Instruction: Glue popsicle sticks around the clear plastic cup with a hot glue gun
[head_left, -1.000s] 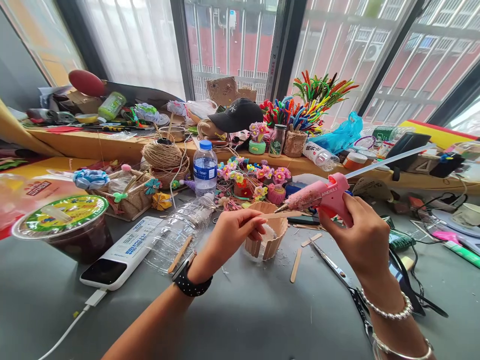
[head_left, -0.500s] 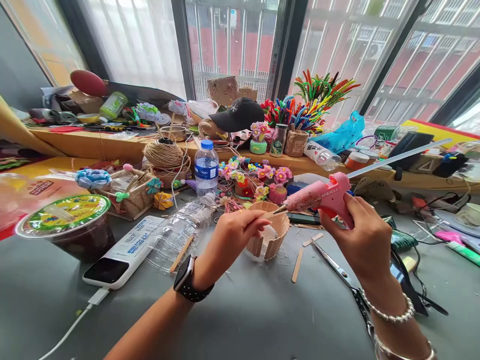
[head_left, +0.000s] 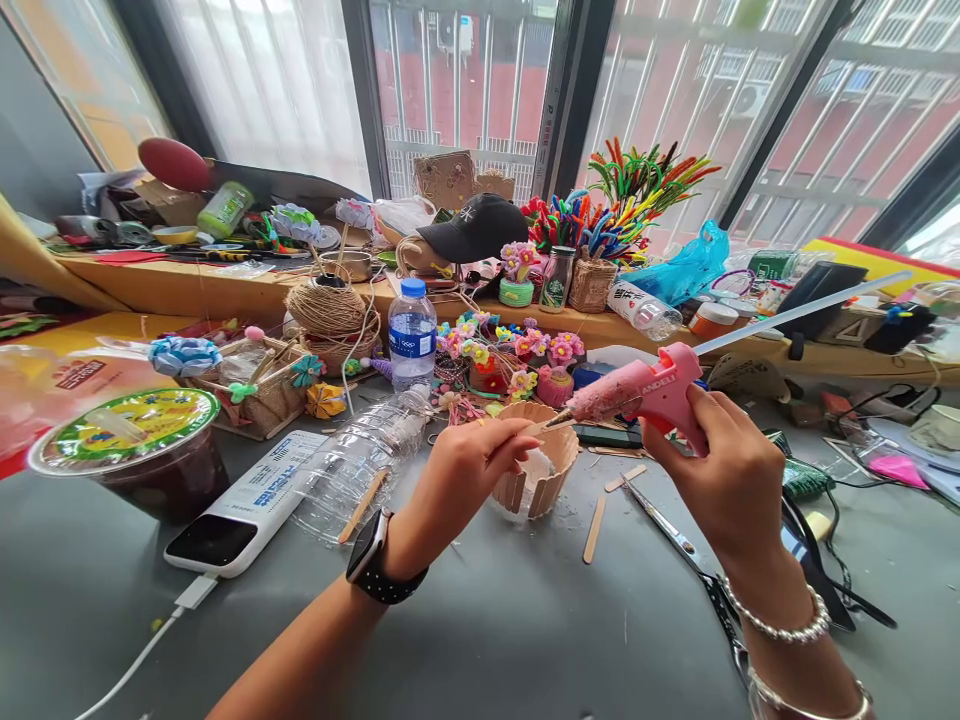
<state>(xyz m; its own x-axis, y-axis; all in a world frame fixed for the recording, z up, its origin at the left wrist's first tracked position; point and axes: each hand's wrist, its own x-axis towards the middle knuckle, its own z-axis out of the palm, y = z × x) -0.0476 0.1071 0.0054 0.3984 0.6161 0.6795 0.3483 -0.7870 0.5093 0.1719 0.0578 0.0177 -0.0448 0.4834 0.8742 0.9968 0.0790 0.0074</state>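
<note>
My right hand [head_left: 731,480] grips a pink glue gun [head_left: 645,388] with a clear glue stick [head_left: 802,312] poking out of its back. The gun's nozzle touches a wooden craft stick [head_left: 536,428] that my left hand [head_left: 469,470] pinches between thumb and fingers. Just behind my left hand stands a small cup ringed with wooden sticks [head_left: 544,470]. A dark watch sits on my left wrist, bead bracelets on my right.
Loose wooden sticks [head_left: 594,528] and scissors [head_left: 664,525] lie on the grey table. A crushed clear bottle [head_left: 352,465], power bank [head_left: 244,505], lidded cup [head_left: 131,450], water bottle [head_left: 411,335], twine ball [head_left: 326,310] and paper flowers [head_left: 517,355] crowd the back.
The glue gun's nozzle has slid left along the wooden stick, closer to my left fingers. Both hands have otherwise stayed in place.
</note>
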